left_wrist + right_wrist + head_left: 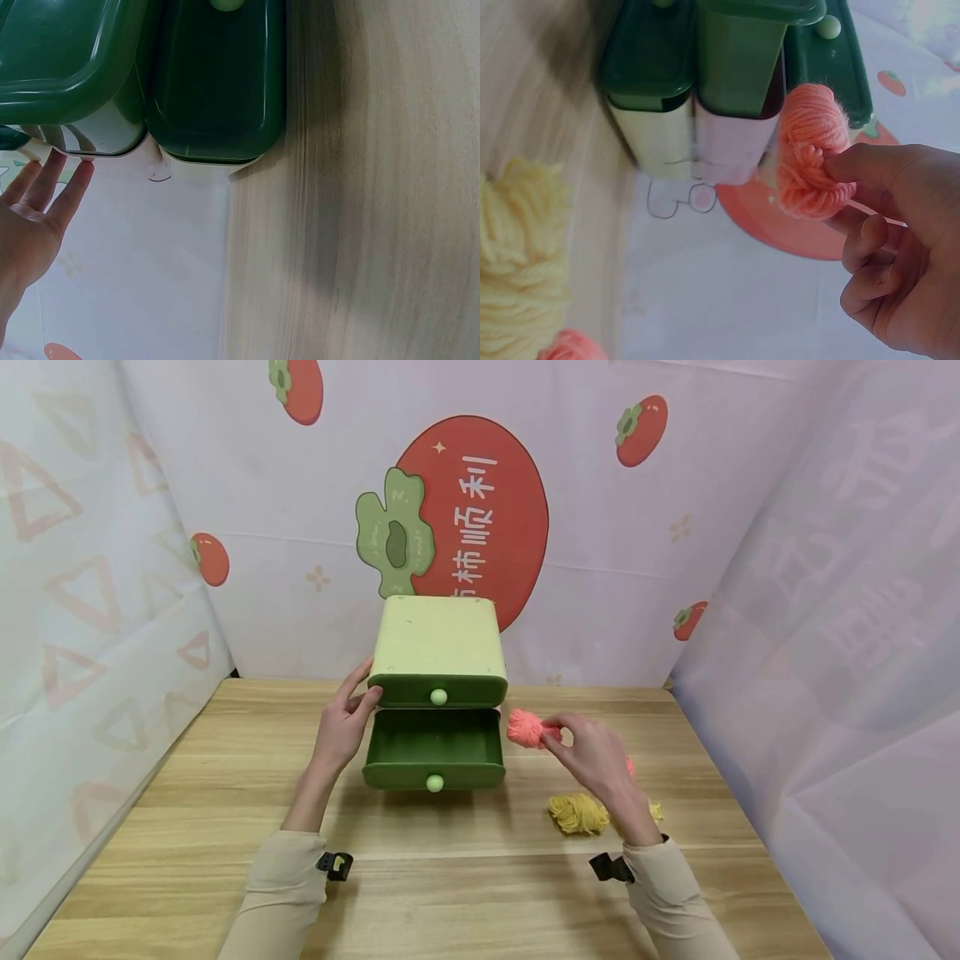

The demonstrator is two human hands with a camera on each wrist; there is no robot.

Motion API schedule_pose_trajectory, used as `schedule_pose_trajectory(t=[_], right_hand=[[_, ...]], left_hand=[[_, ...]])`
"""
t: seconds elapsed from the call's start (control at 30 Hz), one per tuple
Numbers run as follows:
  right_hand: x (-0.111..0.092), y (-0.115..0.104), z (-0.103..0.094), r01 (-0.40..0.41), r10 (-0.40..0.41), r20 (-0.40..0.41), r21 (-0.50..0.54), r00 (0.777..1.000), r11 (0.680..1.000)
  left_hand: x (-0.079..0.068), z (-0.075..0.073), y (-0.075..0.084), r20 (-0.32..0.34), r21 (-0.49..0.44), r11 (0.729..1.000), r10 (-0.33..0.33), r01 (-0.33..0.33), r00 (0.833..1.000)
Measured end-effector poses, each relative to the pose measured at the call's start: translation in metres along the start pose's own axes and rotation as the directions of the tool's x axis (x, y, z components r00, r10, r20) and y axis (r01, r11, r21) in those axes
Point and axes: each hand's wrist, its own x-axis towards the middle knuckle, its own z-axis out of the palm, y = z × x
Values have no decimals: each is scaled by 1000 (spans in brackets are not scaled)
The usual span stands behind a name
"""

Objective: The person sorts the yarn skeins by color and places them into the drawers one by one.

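A small drawer cabinet [438, 635] with a pale yellow-green top stands toward the back of the table, and a green drawer [435, 774] below its top one is pulled out. Nothing shows inside the visible part of that drawer. My left hand [341, 731] rests against the cabinet's left side; in the left wrist view its extended fingers [69, 196] touch the wall. Right of the cabinet, my right hand [596, 756] pinches a coral-pink yarn bundle [525, 728] between thumb and fingers. The right wrist view shows the bundle [810, 157] held off the table.
A yellow yarn bundle [577, 814] lies on the wooden table [465, 893] below my right hand. More pink yarn [630, 766] and yellow yarn [656, 811] peek out beside the right forearm. A printed cloth backdrop [600, 527] rises behind the table.
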Motion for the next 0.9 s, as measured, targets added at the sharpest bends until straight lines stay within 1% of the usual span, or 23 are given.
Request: schedule_pose_trajectory(t=[0.13, 0.2, 0.37, 0.5, 0.57, 0.77, 0.9], right_hand=[[5, -11, -2, 38, -38, -24, -20, 999, 999], [7, -17, -2, 70, -71, -38, -28, 997, 997], [14, -31, 2, 167, -168, -59, -24, 984, 986], [21, -47, 6, 221, -221, -58, -15, 973, 975], [25, -55, 9, 242, -242, -53, -10, 969, 970], [38, -81, 21, 292, -292, -13, 0, 956, 956], [44, -96, 30, 286, -286, 51, 2, 957, 958]], left_hand=[[-1, 0, 1, -1, -1, 1000, 0, 0, 1000], [-1, 0, 1, -2, -5, 1000, 1, -1, 1000], [0, 0, 0, -4, -13, 1000, -6, 5, 1000], [0, 0, 3, 5, -12, 1000, -18, 18, 1000], [-1, -1, 7, 12, -12, 1000, -25, 25, 1000], [-8, -4, 33, 19, 11, 1000, -21, 21, 1000], [-10, -4, 38, 17, 2, 1000, -18, 17, 1000]])
